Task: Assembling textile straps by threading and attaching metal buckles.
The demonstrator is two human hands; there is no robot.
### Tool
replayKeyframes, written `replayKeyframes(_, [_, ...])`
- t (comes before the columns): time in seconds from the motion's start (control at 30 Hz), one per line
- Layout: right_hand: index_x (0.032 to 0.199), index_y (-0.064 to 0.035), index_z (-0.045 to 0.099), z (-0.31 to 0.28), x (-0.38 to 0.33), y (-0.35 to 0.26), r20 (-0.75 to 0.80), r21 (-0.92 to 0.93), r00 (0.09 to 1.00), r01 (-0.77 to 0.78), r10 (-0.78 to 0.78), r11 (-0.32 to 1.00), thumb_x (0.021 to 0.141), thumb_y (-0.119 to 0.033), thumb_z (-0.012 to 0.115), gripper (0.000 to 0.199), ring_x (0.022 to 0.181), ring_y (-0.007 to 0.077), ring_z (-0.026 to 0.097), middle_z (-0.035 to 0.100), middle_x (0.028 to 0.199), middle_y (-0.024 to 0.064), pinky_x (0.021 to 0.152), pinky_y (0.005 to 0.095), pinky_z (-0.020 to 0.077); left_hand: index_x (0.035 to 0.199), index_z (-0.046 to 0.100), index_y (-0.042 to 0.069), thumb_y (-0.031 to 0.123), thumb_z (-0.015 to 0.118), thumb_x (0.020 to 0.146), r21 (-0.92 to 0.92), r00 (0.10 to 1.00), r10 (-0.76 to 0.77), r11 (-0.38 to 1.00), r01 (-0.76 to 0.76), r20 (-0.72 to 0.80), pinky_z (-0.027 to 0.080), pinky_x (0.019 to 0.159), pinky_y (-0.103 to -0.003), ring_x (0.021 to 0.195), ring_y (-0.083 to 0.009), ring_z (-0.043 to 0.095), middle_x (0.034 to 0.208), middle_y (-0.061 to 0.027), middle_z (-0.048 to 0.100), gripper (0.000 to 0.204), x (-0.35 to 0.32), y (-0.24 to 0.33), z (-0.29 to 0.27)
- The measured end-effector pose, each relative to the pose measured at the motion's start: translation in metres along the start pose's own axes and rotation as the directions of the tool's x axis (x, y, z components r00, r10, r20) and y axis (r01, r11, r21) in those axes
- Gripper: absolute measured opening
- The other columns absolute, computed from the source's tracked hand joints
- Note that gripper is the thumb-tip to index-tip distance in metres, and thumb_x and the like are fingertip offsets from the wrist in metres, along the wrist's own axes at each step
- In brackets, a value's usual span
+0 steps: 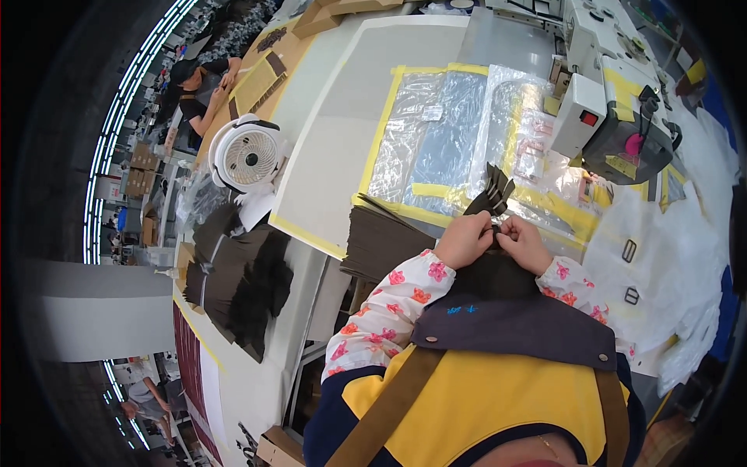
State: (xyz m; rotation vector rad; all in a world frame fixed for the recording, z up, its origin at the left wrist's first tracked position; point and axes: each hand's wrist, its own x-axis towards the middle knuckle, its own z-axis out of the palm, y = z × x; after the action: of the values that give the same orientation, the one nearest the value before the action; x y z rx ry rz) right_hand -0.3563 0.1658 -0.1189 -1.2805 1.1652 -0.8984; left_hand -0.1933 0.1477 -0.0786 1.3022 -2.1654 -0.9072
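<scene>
Head view: both bare hands are close together above the lap end of the work table, with floral sleeves [397, 303] covering the forearms.
Left hand [464, 240]: thumb and fingertips are pinched on a small dark piece [496, 229], just beside the other hand.
Right hand [525, 244]: fingers are curled, with the tips at the same piece; how firmly they grasp it I cannot tell, as the knuckles hide part of it.
Dark piece: between the two sets of fingertips, in front of the apron [517, 331]; its full shape is hidden.
Dark strips [496, 191]: a fanned bunch with pale lines, sticking up just beyond the left hand.
Dark cloth stack [383, 237]: many layers, to the left of the left hand.
Tied bundle [233, 265]: dark cloth farther left, bound with a pale band.
Table top [334, 132]: pale, edged with yellow tape; clear plastic [451, 148] is taped down beyond the hands.
Buckles: an upper one [629, 250] and a lower one [632, 296], both dark, on white sheeting [669, 257] to the right.
Fan [249, 156]: white and round, at the table's far left.
Machine [580, 117]: white, with a red switch, at upper right.
Co-worker [198, 97]: black cap, bent over a yellow-edged panel [257, 84].
</scene>
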Motion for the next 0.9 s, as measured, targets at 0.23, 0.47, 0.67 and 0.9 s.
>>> replayKeyframes(0.23, [0.083,-0.0015,0.048,-0.008,-0.006,-0.010,0.104,0.320,0.985,-0.167,0.140,0.933,0.077,-0.006,0.058,0.012,0.054,0.0090,0.053,0.052,0.064,0.0035,0.047,0.0208,0.0413,0.079,0.049,0.000,0.011,0.056,0.074,-0.214,0.991,-0.116,0.972,0.099,-0.070,0.042,0.054,-0.036,0.061,-0.0304,0.054,0.066,-0.0169,0.053,0.014,-0.005,0.001,0.008])
replayKeyframes(0.47, [0.077,-0.0028,0.044,-0.032,-0.008,-0.006,0.046,0.327,0.985,-0.172,0.166,0.929,0.074,0.002,0.053,0.010,0.046,0.0083,0.047,0.046,0.059,0.0020,0.041,0.0207,0.0375,0.089,0.055,0.000,0.012,0.062,0.075,-0.398,0.998,0.012,0.917,0.013,0.060,0.041,0.051,-0.028,0.055,-0.0159,0.051,0.073,-0.0126,0.053,0.020,-0.003,0.007,0.013])
replayKeyframes(0.67, [0.082,-0.0003,0.047,-0.067,-0.028,-0.035,-0.100,0.296,0.993,-0.024,0.056,0.955,0.077,-0.003,0.054,0.009,0.062,0.0112,0.057,0.054,0.072,0.0058,0.057,0.0219,0.0481,0.082,0.058,0.001,0.014,0.059,0.077,0.106,0.985,-0.016,0.994,0.035,-0.172,0.043,0.061,-0.040,0.072,-0.0366,0.055,0.075,-0.0195,0.057,0.014,0.025,-0.010,0.012])
replayKeyframes(0.9, [0.075,-0.0022,0.053,-0.173,-0.148,-0.030,-0.605,-0.609,0.769,-0.281,-0.206,0.741,0.076,-0.009,0.056,0.008,0.062,0.0199,0.056,0.056,0.068,0.0090,0.055,0.0308,0.0436,0.117,0.043,-0.003,0.000,0.057,0.077,0.062,0.934,-0.010,0.998,0.034,-0.356,0.046,0.058,-0.026,0.073,-0.0180,0.057,0.100,-0.0166,0.051,0.042,0.024,-0.009,-0.001])
